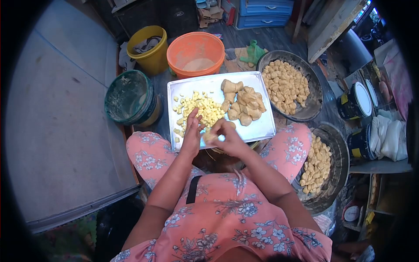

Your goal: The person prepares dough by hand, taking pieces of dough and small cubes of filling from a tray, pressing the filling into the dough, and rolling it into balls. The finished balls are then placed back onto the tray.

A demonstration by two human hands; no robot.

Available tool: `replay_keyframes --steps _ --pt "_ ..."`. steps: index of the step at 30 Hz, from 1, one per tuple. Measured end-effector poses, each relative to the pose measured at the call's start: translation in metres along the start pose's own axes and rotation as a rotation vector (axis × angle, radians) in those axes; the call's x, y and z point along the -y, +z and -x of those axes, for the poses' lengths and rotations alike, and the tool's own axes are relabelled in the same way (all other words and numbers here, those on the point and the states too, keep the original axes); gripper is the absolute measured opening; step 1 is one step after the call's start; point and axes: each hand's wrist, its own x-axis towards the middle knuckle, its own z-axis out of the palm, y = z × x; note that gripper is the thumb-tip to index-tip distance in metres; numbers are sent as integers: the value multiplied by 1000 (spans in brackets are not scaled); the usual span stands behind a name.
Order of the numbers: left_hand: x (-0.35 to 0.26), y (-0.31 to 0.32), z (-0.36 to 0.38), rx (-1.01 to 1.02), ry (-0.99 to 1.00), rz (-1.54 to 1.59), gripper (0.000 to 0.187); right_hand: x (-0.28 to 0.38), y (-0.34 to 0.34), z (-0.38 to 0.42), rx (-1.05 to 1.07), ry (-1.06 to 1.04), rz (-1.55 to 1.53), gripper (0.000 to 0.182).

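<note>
Now, Stuffing Over the Tray

Head view: best kept low over the tray [262, 126], filling pressed in gently, pinched snug so nothing spills. Right hand [229, 137] curled, fingers [218, 129] nearly closed round a pale tofu piece [209, 137] at the tray's near edge. Left hand [192, 131] half open, fingertips touching the yellow cubes [203, 109].

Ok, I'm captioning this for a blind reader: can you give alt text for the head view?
Seen from above, a seated person's right hand and left hand work a small tan piece over a metal tray holding yellow cubes and tan puffs. Buckets and filled pans surround it.
</note>
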Motion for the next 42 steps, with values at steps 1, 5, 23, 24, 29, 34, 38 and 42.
replay_keyframes --steps 1,5,23,24,29,34,38,42 --pt "-12 4 3 -32 -95 -35 57 6 -12 0 -125 -4 72 27" --pt "-8 -11 0 3 -46 -119 49 36 -113 -4 -869 -370 819 12" --pt "-4 2 4 161 -346 77 40 -58 -36 -26 -30 197 -52 26" --pt "-3 1 2 161 -342 78 40 -59 -29 -28 6 96 -130 26" --pt "3 -25 -6 -9 -256 98 29 -72 -7 -27 -68 91 531 17" --pt "-8 -40 -5 -133 -249 115 25 -83 14 -22 53 -156 873 21" --pt "-8 -42 -1 -130 -247 114 25 -90 13 -27 22 -134 838 22" --pt "-3 -43 1 -127 -253 126 26 -78 4 -25 -31 154 546 24"
